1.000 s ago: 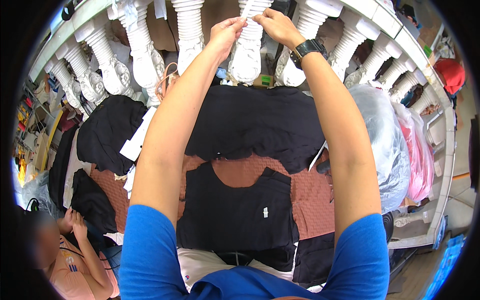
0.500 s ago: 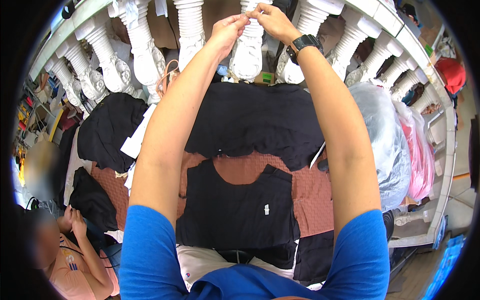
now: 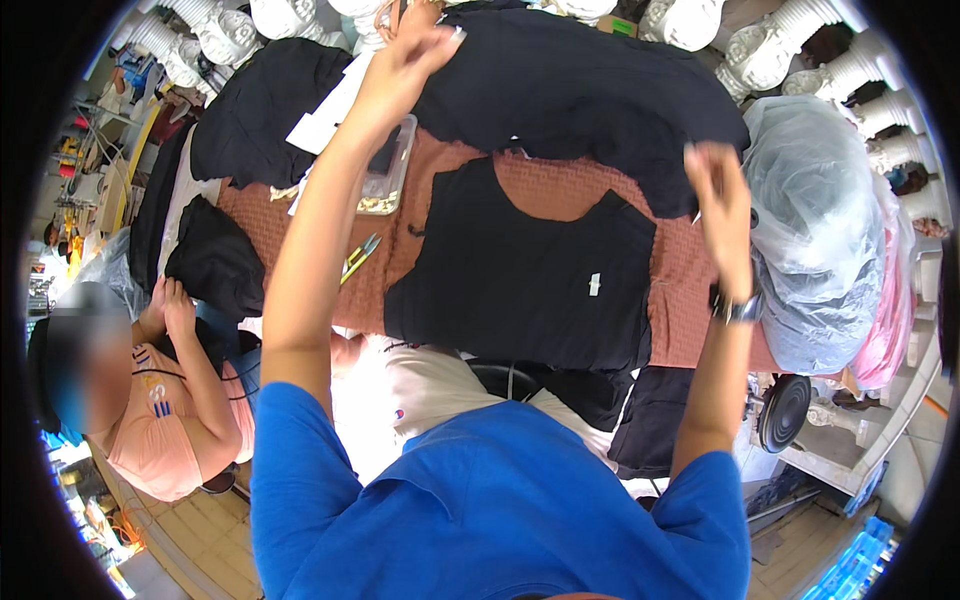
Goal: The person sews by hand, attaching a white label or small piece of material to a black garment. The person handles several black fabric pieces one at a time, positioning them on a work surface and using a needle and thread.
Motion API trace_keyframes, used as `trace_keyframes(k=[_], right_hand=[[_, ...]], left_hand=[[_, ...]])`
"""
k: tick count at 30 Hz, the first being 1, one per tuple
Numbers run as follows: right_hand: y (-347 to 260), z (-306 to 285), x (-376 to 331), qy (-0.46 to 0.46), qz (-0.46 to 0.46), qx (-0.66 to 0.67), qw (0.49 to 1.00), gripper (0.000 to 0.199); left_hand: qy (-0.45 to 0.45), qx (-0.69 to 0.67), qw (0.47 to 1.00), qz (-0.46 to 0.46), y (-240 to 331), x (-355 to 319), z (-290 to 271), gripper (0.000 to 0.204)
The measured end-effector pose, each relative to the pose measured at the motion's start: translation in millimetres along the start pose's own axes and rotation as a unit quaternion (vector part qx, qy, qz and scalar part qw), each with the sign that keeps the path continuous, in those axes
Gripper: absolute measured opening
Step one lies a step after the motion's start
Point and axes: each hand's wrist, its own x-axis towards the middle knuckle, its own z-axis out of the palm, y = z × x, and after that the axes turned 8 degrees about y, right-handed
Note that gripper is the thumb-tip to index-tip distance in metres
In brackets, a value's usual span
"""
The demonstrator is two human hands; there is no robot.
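Observation:
A black garment piece point(image 3: 520, 290) with a curved neckline lies flat before me, and a small white label point(image 3: 594, 285) sits on it. My left hand point(image 3: 408, 68) is raised at the far side, near the larger heap of black cloth point(image 3: 580, 85). Its fingers are pinched together, but what they hold, if anything, is too small to make out. Over the right end of that heap is my right hand point(image 3: 720, 190), smeared by motion, so its grip is unclear. Yellow-handled snips point(image 3: 358, 258) rest on the brown textured cover point(image 3: 305, 270), left of the garment.
A clear plastic tray point(image 3: 403, 165) and white papers point(image 3: 318, 132) lie beyond the snips. More black cloth point(image 3: 260, 110) is bundled at left, near a seated person point(image 3: 170, 420). A large plastic-wrapped bundle point(image 3: 810, 240) stands at right; white balusters point(image 3: 685, 20) line the back.
My hands, held together by the balusters before, have parted. The right came back toward me and right; the left stays far out, further left. The view has tilted down, revealing the snips and tray.

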Motion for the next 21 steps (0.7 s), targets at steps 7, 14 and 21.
trace_keyframes(k=[7, 14, 21], right_hand=[[115.5, -23.8, -185.9, 0.079, 0.036, -0.223, 0.971, 0.033], [87.6, -20.7, -178.9, 0.086, 0.015, -0.392, 0.916, 0.046], [-62.1, 94.9, -176.8, -0.160, 0.220, 0.330, 0.904, 0.035]], left_hand=[[0.059, -0.034, 0.990, -0.122, -84.7, -130.9, -39.9, 0.027], [0.072, -0.173, 0.959, -0.213, -60.7, -214.2, -29.0, 0.039], [0.015, -0.346, 0.914, -0.210, -27.8, -265.7, 6.2, 0.046]])
